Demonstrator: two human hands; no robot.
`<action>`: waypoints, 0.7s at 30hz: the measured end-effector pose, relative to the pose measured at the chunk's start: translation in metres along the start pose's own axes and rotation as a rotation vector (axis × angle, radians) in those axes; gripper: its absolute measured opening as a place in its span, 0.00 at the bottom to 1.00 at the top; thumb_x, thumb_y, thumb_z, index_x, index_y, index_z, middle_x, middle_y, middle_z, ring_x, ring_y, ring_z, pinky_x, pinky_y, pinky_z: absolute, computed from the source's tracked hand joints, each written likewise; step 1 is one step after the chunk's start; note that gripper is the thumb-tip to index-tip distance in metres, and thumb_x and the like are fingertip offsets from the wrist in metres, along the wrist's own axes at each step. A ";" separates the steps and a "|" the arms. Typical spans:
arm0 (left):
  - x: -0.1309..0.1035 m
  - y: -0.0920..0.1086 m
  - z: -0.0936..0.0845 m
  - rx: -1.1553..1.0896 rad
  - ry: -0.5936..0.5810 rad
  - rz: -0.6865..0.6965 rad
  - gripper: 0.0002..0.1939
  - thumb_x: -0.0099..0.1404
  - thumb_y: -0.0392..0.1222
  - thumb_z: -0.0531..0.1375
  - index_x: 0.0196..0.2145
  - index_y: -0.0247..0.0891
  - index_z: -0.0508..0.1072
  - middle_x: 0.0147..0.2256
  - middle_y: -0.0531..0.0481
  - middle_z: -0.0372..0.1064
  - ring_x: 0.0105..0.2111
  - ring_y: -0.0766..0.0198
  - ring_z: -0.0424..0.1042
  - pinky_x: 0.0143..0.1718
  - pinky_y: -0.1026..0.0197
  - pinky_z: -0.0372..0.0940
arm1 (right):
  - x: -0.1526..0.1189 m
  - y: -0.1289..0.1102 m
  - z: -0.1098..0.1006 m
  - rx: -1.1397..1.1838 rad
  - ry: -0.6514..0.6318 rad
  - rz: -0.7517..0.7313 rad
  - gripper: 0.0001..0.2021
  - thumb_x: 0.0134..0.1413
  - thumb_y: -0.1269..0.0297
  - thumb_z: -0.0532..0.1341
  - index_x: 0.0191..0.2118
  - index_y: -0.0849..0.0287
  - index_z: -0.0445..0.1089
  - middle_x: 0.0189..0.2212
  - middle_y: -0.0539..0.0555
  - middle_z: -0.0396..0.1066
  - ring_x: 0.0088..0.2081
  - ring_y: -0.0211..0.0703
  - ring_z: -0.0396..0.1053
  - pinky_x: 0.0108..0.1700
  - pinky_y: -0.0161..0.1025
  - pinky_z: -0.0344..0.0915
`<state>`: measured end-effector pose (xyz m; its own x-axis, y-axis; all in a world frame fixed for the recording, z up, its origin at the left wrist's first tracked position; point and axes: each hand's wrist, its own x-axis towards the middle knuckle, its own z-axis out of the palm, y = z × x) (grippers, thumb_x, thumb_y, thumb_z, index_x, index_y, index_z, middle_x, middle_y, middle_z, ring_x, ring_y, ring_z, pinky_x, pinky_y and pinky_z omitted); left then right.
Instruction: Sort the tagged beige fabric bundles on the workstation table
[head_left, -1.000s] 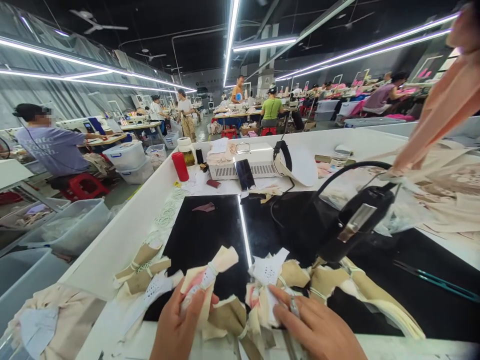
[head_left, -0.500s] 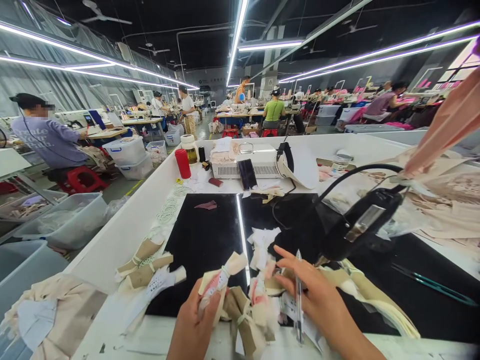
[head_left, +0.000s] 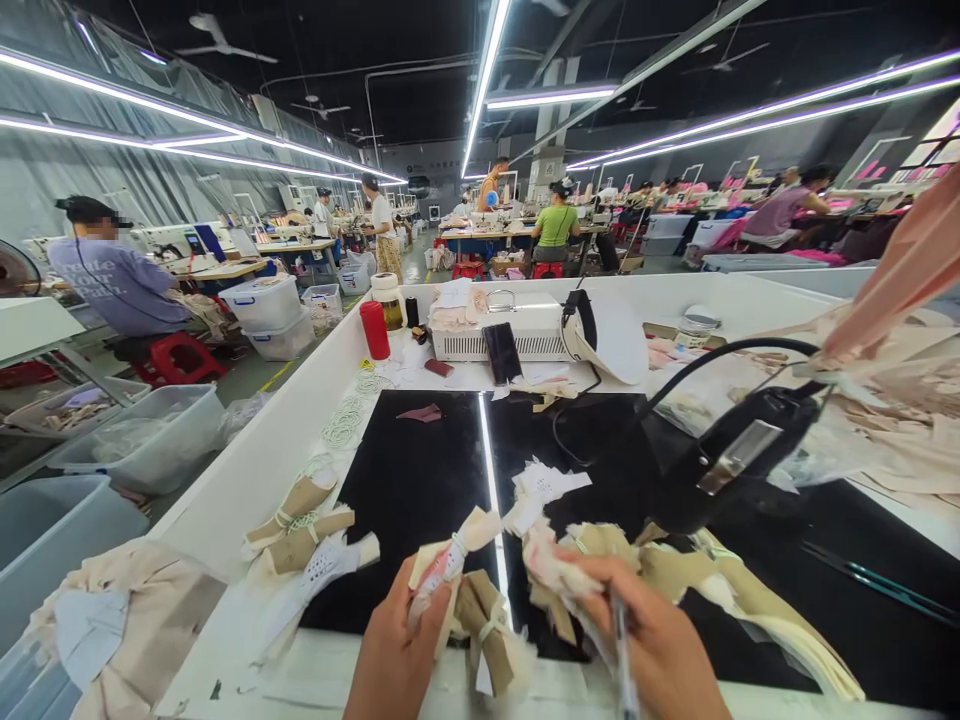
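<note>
My left hand [head_left: 397, 655] grips a tied bundle of beige and pink fabric pieces [head_left: 448, 560] at the near edge of the black work mat [head_left: 420, 470]. My right hand [head_left: 656, 650] closes on another bundle of pink and beige fabric pieces [head_left: 551, 570] and also carries a pen [head_left: 622, 650] between its fingers. A third tied beige bundle [head_left: 484, 625] lies on the mat between my hands. White paper tags [head_left: 540, 490] lie just beyond.
More tied bundles [head_left: 300, 530] lie at the left of the white table [head_left: 262, 460]. A black tool on a cable [head_left: 739, 450], beige fabric piles [head_left: 892, 420], a white box [head_left: 517, 330], a red bottle [head_left: 374, 330] and scissors [head_left: 877, 580] surround the mat. Other people sew at tables behind.
My right hand drew back toward me and closed on a bundle of fabric pieces. The left hand stayed shut on its bundle, and the view shifted slightly right.
</note>
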<state>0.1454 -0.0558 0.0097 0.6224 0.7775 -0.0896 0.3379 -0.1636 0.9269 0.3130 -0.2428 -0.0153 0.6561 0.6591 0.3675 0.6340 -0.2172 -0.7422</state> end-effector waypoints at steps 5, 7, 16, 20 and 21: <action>0.006 0.000 0.006 0.008 0.003 -0.044 0.29 0.65 0.60 0.55 0.54 0.38 0.73 0.52 0.41 0.76 0.55 0.46 0.71 0.53 0.57 0.64 | 0.012 -0.019 -0.018 0.668 0.174 0.511 0.14 0.59 0.44 0.64 0.36 0.48 0.68 0.27 0.48 0.72 0.29 0.45 0.72 0.32 0.35 0.74; 0.010 -0.001 0.009 0.020 -0.003 -0.027 0.30 0.65 0.60 0.54 0.55 0.38 0.71 0.53 0.41 0.75 0.57 0.46 0.70 0.55 0.56 0.63 | 0.008 -0.014 -0.016 0.807 0.179 0.460 0.14 0.60 0.45 0.63 0.42 0.46 0.69 0.32 0.50 0.75 0.31 0.47 0.74 0.34 0.37 0.77; 0.019 0.002 0.012 -0.023 -0.031 0.028 0.31 0.66 0.62 0.55 0.57 0.38 0.70 0.55 0.40 0.73 0.57 0.48 0.69 0.57 0.57 0.60 | -0.020 0.053 0.003 1.046 0.228 0.559 0.18 0.65 0.51 0.59 0.57 0.42 0.58 0.44 0.52 0.78 0.43 0.52 0.78 0.47 0.44 0.78; 0.021 0.007 0.009 -0.026 -0.060 0.043 0.29 0.67 0.62 0.54 0.56 0.40 0.70 0.54 0.42 0.73 0.55 0.50 0.70 0.55 0.57 0.61 | -0.003 0.027 0.002 1.072 0.115 0.446 0.11 0.64 0.53 0.63 0.49 0.45 0.65 0.33 0.50 0.73 0.34 0.47 0.73 0.40 0.39 0.77; 0.021 0.008 0.009 -0.018 -0.061 0.049 0.28 0.68 0.62 0.53 0.56 0.41 0.70 0.53 0.42 0.74 0.55 0.50 0.71 0.55 0.57 0.61 | 0.002 0.018 0.001 1.063 0.096 0.435 0.10 0.64 0.52 0.63 0.47 0.46 0.66 0.32 0.50 0.72 0.33 0.47 0.71 0.38 0.38 0.76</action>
<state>0.1673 -0.0463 0.0116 0.6800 0.7303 -0.0655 0.2935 -0.1893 0.9370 0.3254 -0.2450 -0.0288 0.7922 0.6096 -0.0284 -0.2893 0.3342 -0.8970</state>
